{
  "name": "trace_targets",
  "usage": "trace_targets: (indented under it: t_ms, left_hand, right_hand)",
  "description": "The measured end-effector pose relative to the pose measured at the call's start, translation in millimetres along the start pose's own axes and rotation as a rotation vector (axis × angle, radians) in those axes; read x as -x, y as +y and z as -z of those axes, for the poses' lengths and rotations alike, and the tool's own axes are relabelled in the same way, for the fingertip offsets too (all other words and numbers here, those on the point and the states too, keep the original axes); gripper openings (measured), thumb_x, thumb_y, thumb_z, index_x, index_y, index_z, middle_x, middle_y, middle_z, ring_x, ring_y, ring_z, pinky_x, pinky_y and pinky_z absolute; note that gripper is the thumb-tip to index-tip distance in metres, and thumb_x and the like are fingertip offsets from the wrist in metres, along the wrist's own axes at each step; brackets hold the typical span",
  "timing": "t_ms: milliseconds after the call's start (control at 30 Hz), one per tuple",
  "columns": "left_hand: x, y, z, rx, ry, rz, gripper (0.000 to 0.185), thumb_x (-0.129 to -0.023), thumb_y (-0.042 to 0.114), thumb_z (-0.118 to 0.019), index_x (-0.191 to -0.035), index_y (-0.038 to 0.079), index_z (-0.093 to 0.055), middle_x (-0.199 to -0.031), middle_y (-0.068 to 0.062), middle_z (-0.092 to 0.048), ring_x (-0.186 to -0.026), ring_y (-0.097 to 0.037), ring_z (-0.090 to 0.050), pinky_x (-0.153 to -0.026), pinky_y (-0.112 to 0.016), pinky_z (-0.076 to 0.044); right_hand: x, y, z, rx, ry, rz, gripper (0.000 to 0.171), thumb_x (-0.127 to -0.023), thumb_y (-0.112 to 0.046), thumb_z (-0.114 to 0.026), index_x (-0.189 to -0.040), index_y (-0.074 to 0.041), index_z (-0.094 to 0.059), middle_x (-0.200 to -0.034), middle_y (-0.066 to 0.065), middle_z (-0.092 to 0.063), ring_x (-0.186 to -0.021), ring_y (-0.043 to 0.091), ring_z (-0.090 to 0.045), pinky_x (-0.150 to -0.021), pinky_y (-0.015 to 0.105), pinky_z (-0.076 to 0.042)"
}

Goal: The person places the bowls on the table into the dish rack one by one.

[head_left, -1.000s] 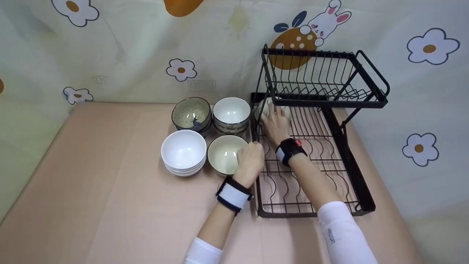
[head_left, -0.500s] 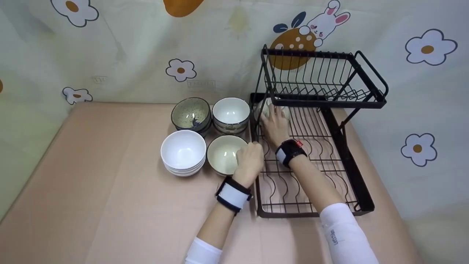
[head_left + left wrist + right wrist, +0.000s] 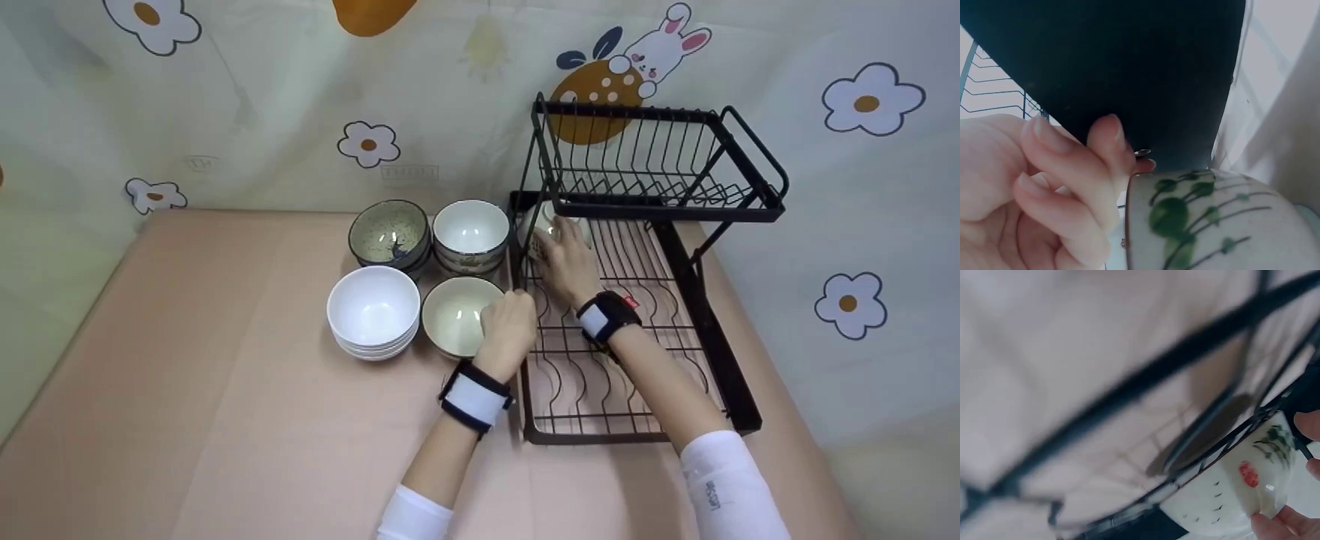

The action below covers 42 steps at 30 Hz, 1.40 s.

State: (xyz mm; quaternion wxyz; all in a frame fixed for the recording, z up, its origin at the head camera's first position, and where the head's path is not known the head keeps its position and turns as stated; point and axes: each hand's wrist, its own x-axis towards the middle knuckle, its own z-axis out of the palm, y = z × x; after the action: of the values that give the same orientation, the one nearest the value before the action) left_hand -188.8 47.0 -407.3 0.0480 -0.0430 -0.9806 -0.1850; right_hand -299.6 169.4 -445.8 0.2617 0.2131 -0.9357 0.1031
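Right hand (image 3: pixel 568 262): fingers bent over a patterned bowl (image 3: pixel 1230 486) in the back left corner of the dish rack (image 3: pixel 600 438), below its upper tier (image 3: pixel 667 210). Right-wrist view: fingertips at the bowl's foot, apparently a light pinch. Rim lies along the rack wires, foot outward; exact tilt masked by the hand.

Left hand (image 3: pixel 510 322): fingers curled at the rack's left rail, beside the cream bowl. Cannot tell whether they grip the rail or only rest there.

Step in hand, my reading: settling the patterned bowl into the rack. Next move would call for checking that it stands unaided, easing the fingertips off the foot and backing out toward the rack's front without catching the upper tier.

Containers, all on the worktop (image 3: pixel 225 337) left of the rack: cream bowl (image 3: pixel 454 319) close by the rail, nothing visible inside; behind it, dark-rimmed white bowl (image 3: pixel 471 225) topping a stack, bare inside; farther from the rack, white bowls (image 3: pixel 373 307) nested, top one bare; behind those, speckled bowls (image 3: pixel 390 229), top one showing only a dark blue mark inside.
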Motion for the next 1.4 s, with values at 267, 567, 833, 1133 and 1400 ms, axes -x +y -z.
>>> trace_targets:
  t_ms: [267, 567, 833, 1133, 1400]
  left_hand:
    - [6.1, -6.3, 3.8, -0.028, 0.048, -0.021, 0.012, -0.085, 0.014, -0.062, -0.086, 0.003, -0.066, -0.084, -0.012, -0.071, -0.069, -0.029, -0.068, -0.056, -0.040, -0.056]
    - [31.0, -29.5, 10.7, -0.193, 0.220, -0.201, 0.016, -0.084, 0.017, -0.067, -0.091, 0.004, -0.060, -0.077, -0.010, -0.068, -0.066, -0.027, -0.064, -0.052, -0.036, -0.052]
    - [57.0, -52.3, -4.8, -0.384, 0.236, -0.350, 0.015, -0.073, 0.008, -0.071, -0.084, 0.007, -0.062, -0.075, -0.005, -0.063, -0.069, -0.020, -0.060, -0.052, -0.029, -0.048]
    - [62.3, -69.9, -19.4, -0.425, 0.255, -0.403, 0.024, -0.063, 0.000, -0.074, -0.082, 0.008, -0.062, -0.071, -0.003, -0.062, -0.064, -0.017, -0.057, -0.048, -0.026, -0.046]
    - [60.3, -71.0, -15.2, -0.420, 0.270, -0.430, 0.020, -0.062, -0.003, -0.073, -0.077, 0.008, -0.065, -0.066, -0.002, -0.065, -0.058, -0.015, -0.057, -0.043, -0.026, -0.046]
  right_hand:
    - [3.6, -9.9, 28.4, -0.186, -0.120, -0.129, 0.042, -0.084, -0.013, -0.066, -0.125, -0.008, -0.057, -0.129, 0.021, -0.052, -0.117, 0.039, -0.054, -0.093, 0.050, -0.049]
    - [11.8, -51.8, 63.4, -0.188, -0.015, -0.027, 0.020, -0.088, -0.013, -0.061, -0.105, -0.004, -0.063, -0.098, 0.014, -0.066, -0.080, 0.030, -0.066, -0.068, 0.039, -0.057]
    - [10.4, -85.7, 69.1, -0.223, -0.150, 0.050, 0.015, -0.089, -0.010, -0.060, -0.101, -0.001, -0.064, -0.089, 0.013, -0.068, -0.075, 0.026, -0.066, -0.063, 0.032, -0.057]
    - [6.9, -104.4, 41.0, 0.106, -0.304, 0.135, 0.009, -0.086, -0.003, -0.058, -0.084, 0.003, -0.064, -0.075, 0.016, -0.066, -0.063, 0.028, -0.064, -0.052, 0.037, -0.055]
    - [5.5, -106.3, 25.9, 0.080, -0.330, 0.121, 0.008, -0.080, 0.005, -0.057, -0.081, 0.005, -0.065, -0.079, 0.020, -0.067, -0.064, 0.035, -0.065, -0.053, 0.043, -0.055]
